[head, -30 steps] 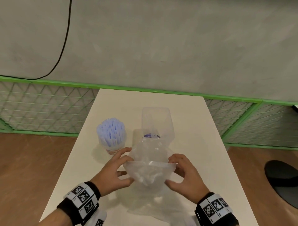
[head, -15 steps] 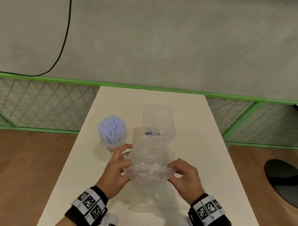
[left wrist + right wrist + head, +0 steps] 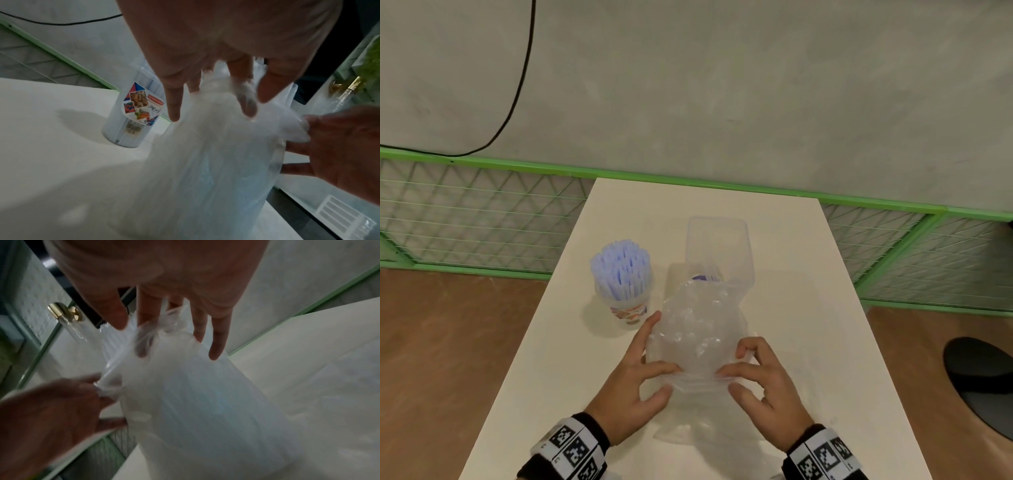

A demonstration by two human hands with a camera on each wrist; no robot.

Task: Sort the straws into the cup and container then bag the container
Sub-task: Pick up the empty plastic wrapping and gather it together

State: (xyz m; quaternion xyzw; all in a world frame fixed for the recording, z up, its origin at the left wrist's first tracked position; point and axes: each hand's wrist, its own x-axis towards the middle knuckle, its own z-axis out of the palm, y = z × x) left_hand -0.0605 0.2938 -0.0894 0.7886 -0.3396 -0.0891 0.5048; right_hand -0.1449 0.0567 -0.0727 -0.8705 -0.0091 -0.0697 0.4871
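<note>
While the pale lilac straws [image 3: 621, 265] already stand packed in the printed plastic cup [image 3: 627, 306] at ten o'clock on the white table [image 3: 808, 291], bagging looks barely begun. Both hands work the mouth of the crinkled clear plastic bag [image 3: 697, 329]: the left hand [image 3: 635, 387] pinches its left edge, the right hand [image 3: 767, 383] pinches the right, the two set close together with only the film between them. Beyond the bag, at twelve o'clock, the tall clear rectangular container [image 3: 717, 246] stands upright and outside it; its contents are hard to make out. I judge that opening the bag and sliding the container inside remain.
</note>
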